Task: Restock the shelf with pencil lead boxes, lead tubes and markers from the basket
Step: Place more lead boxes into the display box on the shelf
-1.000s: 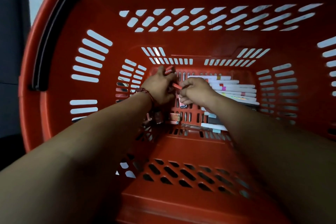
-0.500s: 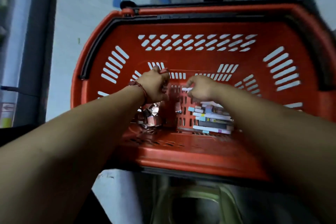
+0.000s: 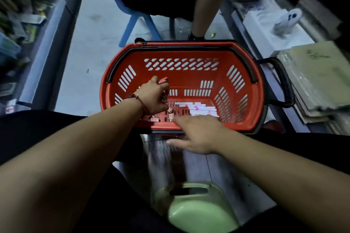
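I am at the picking-up step; the stock is in the red basket (image 3: 181,79) on the floor in front of me, and nothing I hold is on a shelf yet. My left hand (image 3: 154,96) is inside the basket, near its left wall; its fingers are curled tight round a small pink-red pack (image 3: 163,80) that pokes out at the top; I think it is a lead box or a lead tube, but it is too small to tell which. My right hand (image 3: 197,134) is apart from the left one; it hovers just over the near rim with fingers spread, and it holds nothing. On the basket floor the white markers (image 3: 201,108) lie in a pile on the right side; a heap of little shiny boxes (image 3: 155,117) lies on the left side, just by my left wrist. There is a shelf on my left (image 3: 28,24) and a shelf on my right (image 3: 265,30); both are blurry, so I cannot tell which one takes the leads. A green stool (image 3: 197,212) is below me. Next, I think, I must lift the left hand out without bumping the wall, hold tight so the small pack does not slip, and turn to the proper shelf; the free hand could grab more stock.
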